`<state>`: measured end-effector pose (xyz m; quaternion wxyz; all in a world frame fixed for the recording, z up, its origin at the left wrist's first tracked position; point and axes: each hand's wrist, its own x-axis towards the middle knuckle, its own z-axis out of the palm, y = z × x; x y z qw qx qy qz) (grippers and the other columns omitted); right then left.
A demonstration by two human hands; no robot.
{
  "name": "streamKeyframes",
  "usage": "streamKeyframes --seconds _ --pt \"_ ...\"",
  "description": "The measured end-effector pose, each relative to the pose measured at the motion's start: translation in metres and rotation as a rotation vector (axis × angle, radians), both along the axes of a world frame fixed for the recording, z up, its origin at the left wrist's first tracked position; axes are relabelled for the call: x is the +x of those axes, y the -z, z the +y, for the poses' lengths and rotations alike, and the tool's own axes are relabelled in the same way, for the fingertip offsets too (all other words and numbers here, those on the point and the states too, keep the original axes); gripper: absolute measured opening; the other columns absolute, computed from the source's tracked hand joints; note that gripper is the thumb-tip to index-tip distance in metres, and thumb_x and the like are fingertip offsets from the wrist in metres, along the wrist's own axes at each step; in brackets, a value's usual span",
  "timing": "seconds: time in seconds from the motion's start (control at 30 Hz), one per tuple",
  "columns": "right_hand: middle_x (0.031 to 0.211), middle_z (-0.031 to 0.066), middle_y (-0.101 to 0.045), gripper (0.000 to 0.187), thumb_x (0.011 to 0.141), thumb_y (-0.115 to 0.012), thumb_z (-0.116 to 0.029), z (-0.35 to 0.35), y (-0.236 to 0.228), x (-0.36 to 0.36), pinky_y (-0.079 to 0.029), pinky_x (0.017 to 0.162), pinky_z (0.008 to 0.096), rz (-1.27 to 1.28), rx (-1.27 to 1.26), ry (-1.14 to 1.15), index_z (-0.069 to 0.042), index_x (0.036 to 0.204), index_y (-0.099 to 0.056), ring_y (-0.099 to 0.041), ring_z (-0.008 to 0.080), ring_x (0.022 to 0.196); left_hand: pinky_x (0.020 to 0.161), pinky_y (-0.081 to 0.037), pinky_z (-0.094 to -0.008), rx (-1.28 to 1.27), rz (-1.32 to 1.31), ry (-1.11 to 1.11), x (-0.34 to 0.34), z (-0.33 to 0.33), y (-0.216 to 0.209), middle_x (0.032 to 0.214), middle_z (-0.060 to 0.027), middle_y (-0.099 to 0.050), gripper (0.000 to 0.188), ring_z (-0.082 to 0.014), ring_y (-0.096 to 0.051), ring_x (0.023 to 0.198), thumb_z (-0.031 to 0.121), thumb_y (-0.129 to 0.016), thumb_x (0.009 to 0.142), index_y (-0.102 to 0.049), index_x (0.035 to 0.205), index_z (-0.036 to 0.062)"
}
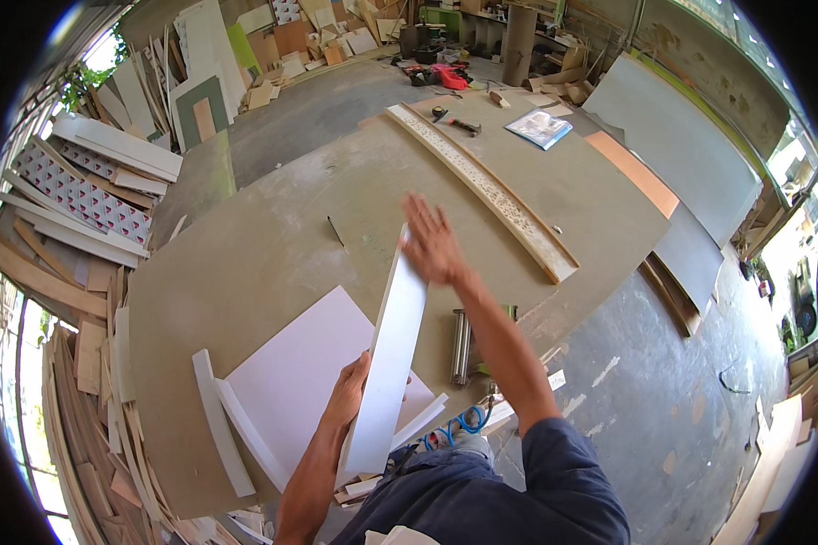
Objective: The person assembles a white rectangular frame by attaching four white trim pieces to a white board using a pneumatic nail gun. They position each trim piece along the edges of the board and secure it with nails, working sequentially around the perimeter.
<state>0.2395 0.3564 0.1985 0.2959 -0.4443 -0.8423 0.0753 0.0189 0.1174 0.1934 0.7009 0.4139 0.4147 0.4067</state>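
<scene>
A long white board (pixel 393 345) slants up in front of me over the worktable. My left hand (pixel 348 389) is closed around its lower half, thumb along the near face and fingertips showing at the other edge. At its far end, my right hand (pixel 432 243) lies with fingers stretched out and slightly blurred, the palm at or against the board's tip. Beneath the board is a white panel (pixel 304 363) with a white strip (pixel 254 436) along its left edge. Another loose white strip (pixel 220 422) lies farther left. To the right rests a silver-and-green nail gun (pixel 461 347).
A blue coiled hose (pixel 463 423) hangs by the near table edge. A long wooden piece with raised edges (pixel 482 186) crosses the tabletop (pixel 245 254). Farther back lie a hammer (pixel 466 127), a tape measure (pixel 439 114) and a booklet (pixel 538 128); a pencil (pixel 336 232) lies mid-table. Wood offcuts (pixel 91 191) crowd the left.
</scene>
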Motion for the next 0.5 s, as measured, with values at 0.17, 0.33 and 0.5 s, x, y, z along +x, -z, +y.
streamKeyframes --seconds 0.17,0.33,0.5 --pt "0.168 0.0294 -0.022 0.074 0.107 -0.040 -0.050 0.057 0.066 0.076 -0.002 0.127 0.0587 -0.177 -0.328 0.921 0.006 0.156 -0.037 -0.012 0.0480 0.157 0.076 -0.059 -0.0367 -0.106 -0.054 -0.143 0.009 -0.009 0.014 0.105 -0.0176 -0.073 0.063 -0.0258 -0.073 0.088 0.050 -0.029 0.113 -0.060 0.134 -0.0007" --pt "0.153 0.0268 -0.050 0.071 0.106 -0.044 -0.049 -0.017 0.104 0.070 -0.025 0.123 0.0532 0.428 -0.597 0.493 0.007 0.150 -0.046 -0.046 0.0432 0.143 0.081 -0.055 -0.0344 0.011 -0.057 -0.338 0.012 0.018 0.020 0.123 -0.0126 -0.066 0.055 -0.0196 -0.066 0.106 0.040 -0.044 0.110 -0.048 0.151 0.0030" --pt "0.150 0.0161 -0.056 0.076 0.104 -0.047 -0.060 -0.161 0.093 -0.001 -0.035 0.118 0.0477 1.291 -1.128 -0.372 -0.001 0.152 -0.048 -0.055 0.0334 0.133 0.102 -0.048 -0.0370 0.158 0.142 -0.530 0.047 0.062 0.011 0.134 -0.0148 -0.040 0.090 -0.0235 -0.053 0.119 0.026 -0.078 0.092 -0.029 0.164 0.0046"
